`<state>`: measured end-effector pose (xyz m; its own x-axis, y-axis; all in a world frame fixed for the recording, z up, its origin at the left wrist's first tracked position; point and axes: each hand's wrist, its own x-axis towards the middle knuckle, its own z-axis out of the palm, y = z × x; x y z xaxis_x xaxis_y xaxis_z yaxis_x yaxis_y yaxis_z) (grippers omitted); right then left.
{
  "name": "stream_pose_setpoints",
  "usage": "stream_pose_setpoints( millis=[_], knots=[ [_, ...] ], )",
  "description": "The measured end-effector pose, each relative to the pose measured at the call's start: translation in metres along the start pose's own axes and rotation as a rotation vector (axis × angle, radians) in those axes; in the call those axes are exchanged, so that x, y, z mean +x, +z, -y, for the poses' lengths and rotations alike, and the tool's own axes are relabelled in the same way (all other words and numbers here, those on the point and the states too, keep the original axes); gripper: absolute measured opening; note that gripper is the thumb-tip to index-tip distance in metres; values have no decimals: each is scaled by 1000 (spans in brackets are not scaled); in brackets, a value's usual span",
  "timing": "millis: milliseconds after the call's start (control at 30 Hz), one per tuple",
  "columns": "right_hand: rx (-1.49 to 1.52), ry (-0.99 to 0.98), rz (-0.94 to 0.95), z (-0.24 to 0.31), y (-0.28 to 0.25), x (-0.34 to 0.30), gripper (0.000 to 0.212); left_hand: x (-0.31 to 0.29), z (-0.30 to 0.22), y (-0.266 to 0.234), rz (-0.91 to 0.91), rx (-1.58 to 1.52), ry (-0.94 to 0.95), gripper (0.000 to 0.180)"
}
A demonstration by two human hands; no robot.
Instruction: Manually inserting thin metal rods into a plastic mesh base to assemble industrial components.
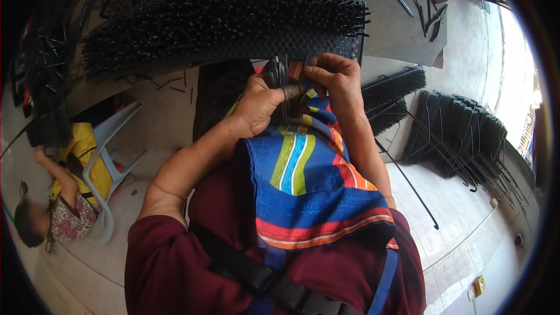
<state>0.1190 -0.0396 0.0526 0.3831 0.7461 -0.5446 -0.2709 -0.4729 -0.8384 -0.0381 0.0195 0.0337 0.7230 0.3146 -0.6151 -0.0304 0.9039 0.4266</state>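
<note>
Closed in front of my apron, my left hand [256,105] grips a small bundle of thin black strips [279,71]. A brown wrapping [293,91] covers its thumb end. Just to the right, my right hand [339,81] pinches a slim dark strip [306,60] between thumb and fingers. Beyond both hands lies a long black perforated board [280,46], its far part thick with upright black strips like bristles. Its near edge shows bare holes. A striped blue apron [326,198] hangs over my lap.
Loose black strips [429,17] lie on the table [379,0] behind the board. Bristled black pieces with long rods [458,134] stand stacked at right. Another bristled piece [396,84] sits nearer. At left, another person [70,210] is beside a pale plastic chair [102,163].
</note>
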Motion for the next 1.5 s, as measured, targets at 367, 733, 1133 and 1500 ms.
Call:
stream_pose_setpoints(
  millis=[367, 733, 1133, 1500],
  knots=[
    [177, -113, -66, 5, -8, 1, 7, 1, -7, 2, -40, 140, 104, 24],
    [27, -126, -107, 4, -10, 0, 7, -4, -3, -1, 100, -47, 54, 34],
    [-107, -122, -94, -2, -10, 1, 9, 17, 6, -5, -109, -133, -149, 19],
    [-137, -28, -17, 7, -6, 2, 8, 4, 14, 1, -108, 20, 39, 17]
  ],
)
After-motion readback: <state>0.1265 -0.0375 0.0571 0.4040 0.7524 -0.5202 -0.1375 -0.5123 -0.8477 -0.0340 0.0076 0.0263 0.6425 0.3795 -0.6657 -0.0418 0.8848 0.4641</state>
